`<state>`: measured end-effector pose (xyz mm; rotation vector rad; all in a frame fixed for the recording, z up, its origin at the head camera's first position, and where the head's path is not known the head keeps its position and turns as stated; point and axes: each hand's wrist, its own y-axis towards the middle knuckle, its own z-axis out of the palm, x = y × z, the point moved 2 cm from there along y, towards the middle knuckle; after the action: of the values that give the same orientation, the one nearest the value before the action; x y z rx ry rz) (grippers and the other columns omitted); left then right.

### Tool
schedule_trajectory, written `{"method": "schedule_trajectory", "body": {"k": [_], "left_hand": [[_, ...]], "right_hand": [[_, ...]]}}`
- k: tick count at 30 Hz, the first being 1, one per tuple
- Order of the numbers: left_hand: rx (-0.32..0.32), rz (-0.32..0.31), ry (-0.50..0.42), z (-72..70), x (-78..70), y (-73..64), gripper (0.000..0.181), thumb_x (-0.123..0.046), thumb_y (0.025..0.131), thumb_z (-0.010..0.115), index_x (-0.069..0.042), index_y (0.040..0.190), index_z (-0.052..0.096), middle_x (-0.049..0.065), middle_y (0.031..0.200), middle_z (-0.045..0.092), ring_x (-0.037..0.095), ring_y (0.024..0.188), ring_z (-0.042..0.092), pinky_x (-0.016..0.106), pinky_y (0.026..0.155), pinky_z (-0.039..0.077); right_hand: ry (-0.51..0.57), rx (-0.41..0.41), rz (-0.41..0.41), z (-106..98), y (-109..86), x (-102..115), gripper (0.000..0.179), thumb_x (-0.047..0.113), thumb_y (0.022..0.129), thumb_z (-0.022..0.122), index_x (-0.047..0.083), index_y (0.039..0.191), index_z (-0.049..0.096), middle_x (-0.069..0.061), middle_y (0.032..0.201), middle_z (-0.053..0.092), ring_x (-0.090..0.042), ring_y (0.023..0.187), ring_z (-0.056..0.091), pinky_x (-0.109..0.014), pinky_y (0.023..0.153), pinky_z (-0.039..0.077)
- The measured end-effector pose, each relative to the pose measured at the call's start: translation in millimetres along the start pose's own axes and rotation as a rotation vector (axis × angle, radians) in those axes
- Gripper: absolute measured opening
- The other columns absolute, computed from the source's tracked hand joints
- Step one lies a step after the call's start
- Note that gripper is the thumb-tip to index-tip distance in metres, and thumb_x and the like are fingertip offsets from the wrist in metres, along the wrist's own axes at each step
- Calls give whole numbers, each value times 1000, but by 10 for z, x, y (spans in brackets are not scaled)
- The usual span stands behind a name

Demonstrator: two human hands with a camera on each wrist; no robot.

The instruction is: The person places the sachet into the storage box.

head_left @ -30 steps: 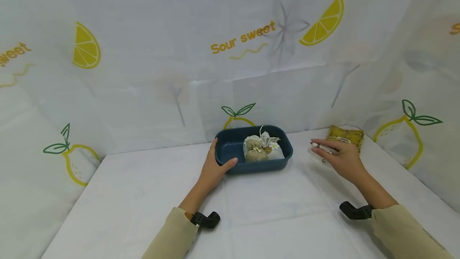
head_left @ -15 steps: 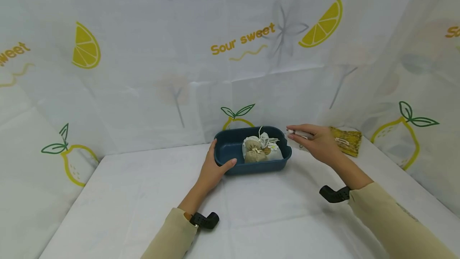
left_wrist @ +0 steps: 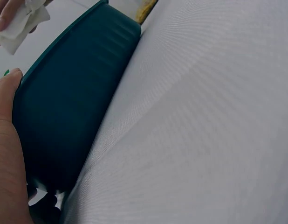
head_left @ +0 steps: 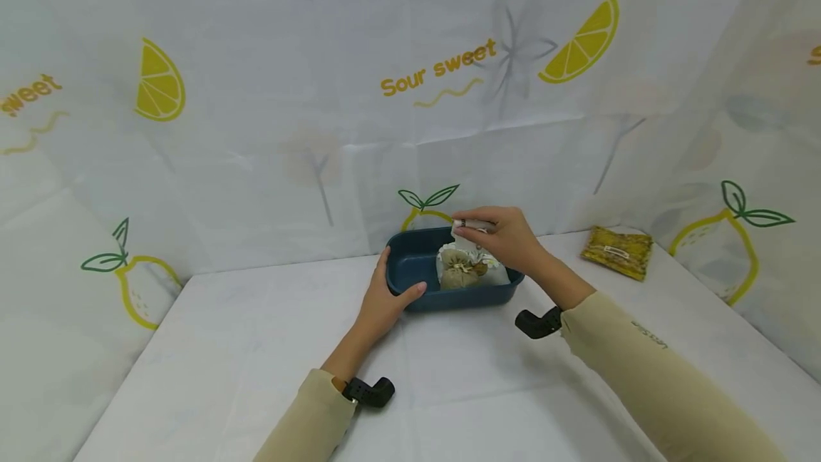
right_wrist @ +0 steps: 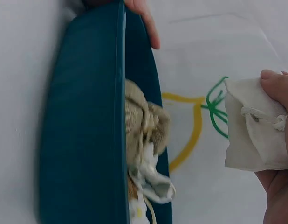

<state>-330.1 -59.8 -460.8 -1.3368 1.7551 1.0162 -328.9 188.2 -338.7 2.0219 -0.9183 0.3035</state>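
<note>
My left hand (head_left: 378,301) grips the left end of a dark blue oblong plastic tub (head_left: 462,298), its thumb over the front rim. Above the tub's right half, my right hand (head_left: 513,237) pinches a small white cloth pouch (right_wrist: 256,126) with a cord on its front. The pouch is apart from the tub. Inside the tub sits a tan drawstring sachet (head_left: 457,275), gathered and tied at its neck. A white drawstring bag (right_wrist: 155,184) lies against it, partly hidden behind my right hand in the head view.
A flat yellow-brown patterned pouch (head_left: 617,254) with a pale label lies at the table's back right. The white-covered table (head_left: 256,362) meets a white printed cloth backdrop (head_left: 256,162) just behind the tub. A black band camera (head_left: 368,392) sits at my left wrist.
My right hand has carried the white pouch leftward, from beside the yellow-brown pouch to above the tub. My left hand and the tub have stayed in place.
</note>
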Motion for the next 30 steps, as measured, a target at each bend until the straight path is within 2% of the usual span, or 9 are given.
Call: {"method": "schedule_trajectory", "body": {"k": [1,6,14,17,20,22,24,26,30], "left_hand": [[0,1,-1,0,2,3,109,-66,83,72,-31,164,9,5,171,15,33,158,19,63,122,24],[0,12,-11,-5,17,6,110,-65,83,71,-30,164,6,6,172,14,33,158,18,63,122,24],[13,31,-26,-1,30,16,114,-66,81,73,-28,164,4,6,171,16,31,156,23,60,120,30],[15,27,-36,12,22,17,115,-65,80,75,-30,164,4,5,171,15,29,157,22,58,121,30],[21,28,-47,26,26,20,115,-64,81,76,-30,164,4,5,171,15,28,157,21,57,122,30],[26,26,-48,31,29,19,115,-64,81,75,-30,164,3,5,171,14,28,157,20,57,122,29],[25,23,-44,28,28,18,115,-64,81,75,-31,164,3,5,171,15,29,157,20,57,122,29],[23,23,-35,21,29,19,114,-65,81,74,-31,164,3,5,171,15,29,157,20,58,122,29],[22,30,-34,3,41,31,114,-66,82,73,-30,164,3,6,171,15,31,157,21,60,122,28]], "right_hand": [[10,6,2,56,36,14,27,13,92,74,9,119,76,-12,116,76,-19,97,74,-17,68,54],[55,64,14,357,162,65,28,13,92,74,7,119,75,-14,119,75,-27,107,74,-26,78,61],[28,142,14,765,238,77,29,16,93,74,5,120,75,-13,116,76,-27,105,73,-37,83,62],[13,170,51,872,232,45,30,20,95,72,8,122,74,-12,118,75,-21,92,74,-36,81,61],[-6,213,94,957,207,-7,30,22,96,71,11,123,74,-12,122,74,-13,70,67,-33,79,58],[-32,245,104,1007,194,-45,30,23,96,71,12,123,74,-10,123,74,-6,68,64,-30,79,57],[-52,284,99,1052,193,-73,30,23,96,71,12,124,74,-9,122,74,-6,64,61,-30,78,55],[-75,326,92,1086,198,-91,30,23,96,71,13,124,74,-7,121,75,-5,75,66,-29,79,56],[-100,419,101,1140,224,-106,29,24,98,69,12,123,74,-6,120,76,-14,95,73,-32,83,58]]}}
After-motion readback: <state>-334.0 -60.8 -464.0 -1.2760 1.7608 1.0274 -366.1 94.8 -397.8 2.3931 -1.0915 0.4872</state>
